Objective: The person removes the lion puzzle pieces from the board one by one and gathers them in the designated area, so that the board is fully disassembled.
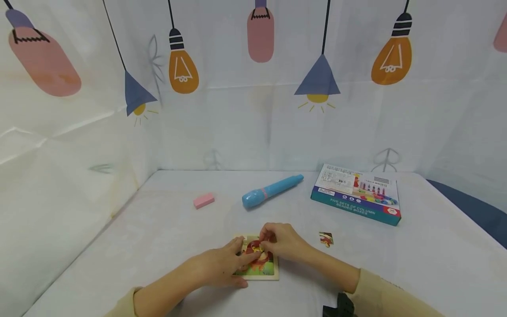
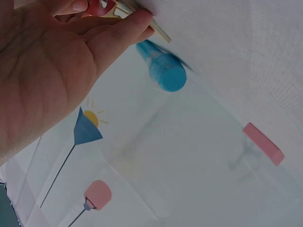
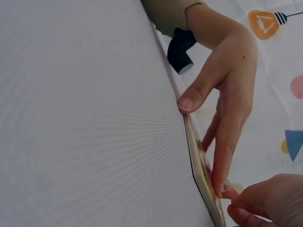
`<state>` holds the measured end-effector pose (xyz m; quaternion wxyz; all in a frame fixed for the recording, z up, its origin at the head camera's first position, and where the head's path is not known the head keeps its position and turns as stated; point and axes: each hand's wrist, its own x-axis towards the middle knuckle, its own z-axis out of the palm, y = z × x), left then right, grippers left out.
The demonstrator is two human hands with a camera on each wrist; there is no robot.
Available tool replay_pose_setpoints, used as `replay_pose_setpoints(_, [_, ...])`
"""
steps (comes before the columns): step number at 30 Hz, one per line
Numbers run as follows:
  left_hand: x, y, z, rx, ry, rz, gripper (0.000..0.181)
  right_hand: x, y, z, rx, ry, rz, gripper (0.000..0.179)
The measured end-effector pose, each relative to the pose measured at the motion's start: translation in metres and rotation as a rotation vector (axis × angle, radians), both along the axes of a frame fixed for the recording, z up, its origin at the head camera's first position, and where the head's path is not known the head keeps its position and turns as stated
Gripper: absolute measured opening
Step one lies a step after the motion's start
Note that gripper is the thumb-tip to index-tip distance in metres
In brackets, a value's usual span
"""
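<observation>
A small wooden jigsaw puzzle (image 1: 259, 277) with a pale frame and a colourful cartoon picture lies flat on the white table. My left hand (image 1: 222, 266) spreads over its left part, straight fingers resting on the picture and the thumb at the near edge. In the right wrist view, an extended finger of that hand touches down close to the other hand's fingertips. My right hand (image 1: 287, 242) pinches a puzzle piece (image 3: 229, 191) at the upper right of the picture; the fingers hide most of it. A loose puzzle piece (image 1: 326, 238) lies right of the board.
Behind the puzzle lie a pink eraser-like block (image 1: 203, 200) and a blue microphone-shaped object (image 1: 272, 191). A flat box of beaded columns (image 1: 356, 193) lies at the back right. A patterned white cloth (image 1: 237, 127) hangs behind the table.
</observation>
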<state>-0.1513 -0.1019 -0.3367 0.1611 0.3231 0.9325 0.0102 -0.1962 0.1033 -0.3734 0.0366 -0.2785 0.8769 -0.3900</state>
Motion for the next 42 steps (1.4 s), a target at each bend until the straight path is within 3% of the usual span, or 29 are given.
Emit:
replay_pose_setpoints(20, [0.001,0.001,0.0,-0.004,-0.001,0.017,0.063,-0.001,0.0,0.002,0.025,-0.041,-0.025,0.006])
replay_pose_setpoints(32, [0.002,0.0,-0.003,0.003,0.004,-0.001,0.064,-0.001,0.006,0.007,0.026,0.066,-0.002,0.008])
replay_pose_setpoints(42, [0.0,0.001,-0.001,0.005,0.024,-0.003,0.064,-0.005,0.023,0.014,0.048,0.086,-0.028,0.007])
